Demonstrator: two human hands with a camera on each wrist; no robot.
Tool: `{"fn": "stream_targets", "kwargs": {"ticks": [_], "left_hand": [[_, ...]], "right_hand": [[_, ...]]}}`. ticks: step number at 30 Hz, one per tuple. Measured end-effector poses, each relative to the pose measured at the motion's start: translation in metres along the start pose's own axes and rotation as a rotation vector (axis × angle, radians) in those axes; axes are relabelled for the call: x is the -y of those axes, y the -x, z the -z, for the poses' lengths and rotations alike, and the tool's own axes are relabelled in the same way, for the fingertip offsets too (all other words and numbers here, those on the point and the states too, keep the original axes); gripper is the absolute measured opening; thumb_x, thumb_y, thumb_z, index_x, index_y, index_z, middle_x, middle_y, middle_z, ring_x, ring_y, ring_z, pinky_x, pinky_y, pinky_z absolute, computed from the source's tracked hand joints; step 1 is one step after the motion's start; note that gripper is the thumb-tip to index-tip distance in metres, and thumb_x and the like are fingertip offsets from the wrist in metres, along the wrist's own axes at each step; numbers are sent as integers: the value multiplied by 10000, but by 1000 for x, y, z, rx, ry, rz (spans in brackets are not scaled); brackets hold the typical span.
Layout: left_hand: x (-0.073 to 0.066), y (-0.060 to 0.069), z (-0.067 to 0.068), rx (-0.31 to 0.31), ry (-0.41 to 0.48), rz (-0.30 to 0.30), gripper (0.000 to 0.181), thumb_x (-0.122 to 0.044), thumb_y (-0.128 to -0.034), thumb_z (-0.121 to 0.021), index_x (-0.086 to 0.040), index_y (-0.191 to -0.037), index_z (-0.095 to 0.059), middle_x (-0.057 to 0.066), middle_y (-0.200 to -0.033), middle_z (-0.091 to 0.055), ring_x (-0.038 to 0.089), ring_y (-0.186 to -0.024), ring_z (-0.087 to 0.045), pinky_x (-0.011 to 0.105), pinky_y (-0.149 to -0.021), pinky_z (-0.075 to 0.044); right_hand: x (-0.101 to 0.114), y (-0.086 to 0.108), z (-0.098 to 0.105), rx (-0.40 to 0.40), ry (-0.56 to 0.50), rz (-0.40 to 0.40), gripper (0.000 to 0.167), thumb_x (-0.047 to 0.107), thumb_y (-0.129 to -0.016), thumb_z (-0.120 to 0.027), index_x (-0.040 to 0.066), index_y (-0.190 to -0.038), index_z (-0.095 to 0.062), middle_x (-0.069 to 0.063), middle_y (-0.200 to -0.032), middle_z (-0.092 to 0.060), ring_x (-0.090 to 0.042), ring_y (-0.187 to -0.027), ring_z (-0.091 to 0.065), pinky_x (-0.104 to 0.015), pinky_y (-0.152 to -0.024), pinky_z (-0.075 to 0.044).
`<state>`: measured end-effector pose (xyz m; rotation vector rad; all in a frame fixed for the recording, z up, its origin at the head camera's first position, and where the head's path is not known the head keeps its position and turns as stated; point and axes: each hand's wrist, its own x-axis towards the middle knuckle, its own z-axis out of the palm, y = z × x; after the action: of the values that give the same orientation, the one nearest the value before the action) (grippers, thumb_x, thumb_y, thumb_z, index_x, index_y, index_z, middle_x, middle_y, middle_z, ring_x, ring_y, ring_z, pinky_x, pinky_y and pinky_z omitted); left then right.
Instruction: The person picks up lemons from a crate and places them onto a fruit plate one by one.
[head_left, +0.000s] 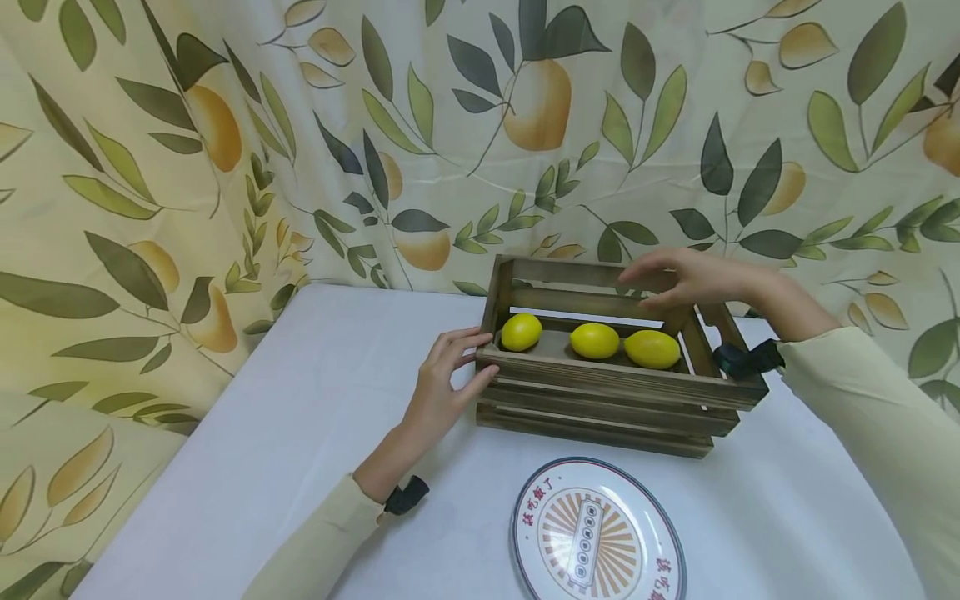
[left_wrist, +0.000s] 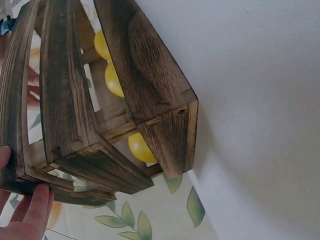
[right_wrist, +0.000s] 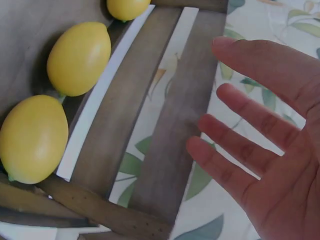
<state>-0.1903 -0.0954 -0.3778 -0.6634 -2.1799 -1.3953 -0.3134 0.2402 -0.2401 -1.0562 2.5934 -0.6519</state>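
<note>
A brown slatted wooden crate (head_left: pixel 600 392) stands on the white table with three yellow lemons inside. One lemon (head_left: pixel 521 332) lies at the left end; the middle lemon (head_left: pixel 595 341) and right lemon (head_left: pixel 652 349) sit close together. My left hand (head_left: pixel 438 383) holds the crate's front left corner, thumb on the front slat and fingers along the end. Above the back right part of the crate hovers my right hand (head_left: pixel 693 277), its palm bare and fingers apart in the right wrist view, touching no lemon.
In front of the crate lies a round white plate (head_left: pixel 600 533) with red characters and an orange ray pattern. A curtain (head_left: pixel 465 167) printed with leaves and fruit hangs behind the table (head_left: pixel 337 400). Dark straps circle both wrists.
</note>
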Motion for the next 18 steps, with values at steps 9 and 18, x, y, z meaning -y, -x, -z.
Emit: {"fn": "stream_targets", "kwargs": {"ticks": [9, 18], "left_hand": [[2, -2, -5, -9, 33, -4, 403, -50, -878, -723, 1, -1257, -595, 155, -1321, -508, 278, -1233, -519, 265, -987, -514], [2, 0, -1, -13, 28, 10, 408, -52, -870, -733, -18, -1254, -602, 137, -1318, -511, 258, -1231, -523, 257, -991, -510]], "right_hand": [[-14, -19, -5, 84, -73, -28, 449, 69, -902, -695, -43, -1310, -546, -242, -1375, -514, -443, -1256, -494, -564, -1016, -466], [-24, -44, -17, 115, -91, -47, 425, 95, -901, -703, -20, -1290, -578, -208, -1351, -541, -392, -1232, -523, -509, -1011, -490]]}}
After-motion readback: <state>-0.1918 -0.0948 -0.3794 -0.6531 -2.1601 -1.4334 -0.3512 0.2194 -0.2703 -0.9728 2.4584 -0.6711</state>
